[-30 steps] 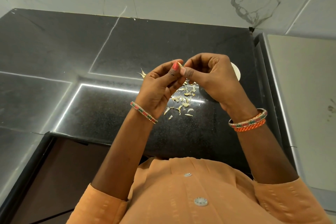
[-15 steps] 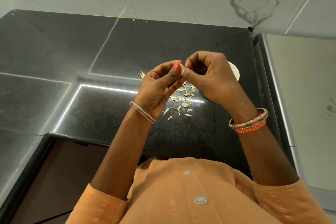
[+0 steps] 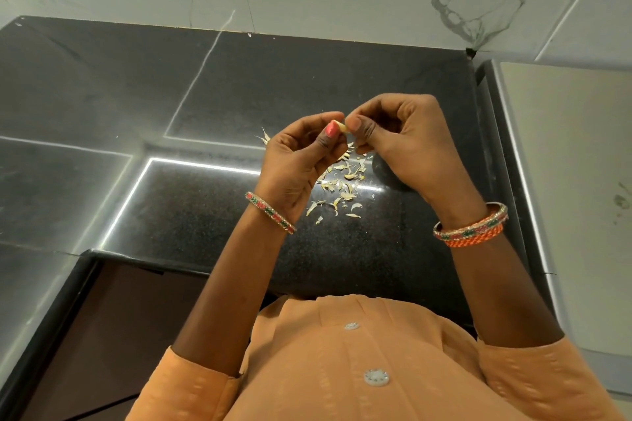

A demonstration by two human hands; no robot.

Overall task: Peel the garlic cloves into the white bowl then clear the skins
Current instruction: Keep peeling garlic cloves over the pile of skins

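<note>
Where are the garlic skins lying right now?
The garlic skins lie scattered on the black counter, below and between the left hand and right hand.

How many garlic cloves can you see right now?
1: a garlic clove pinched between the fingertips of the left hand and right hand, above the garlic skins scattered on the black countertop. Others may be hidden behind the hands.
</note>
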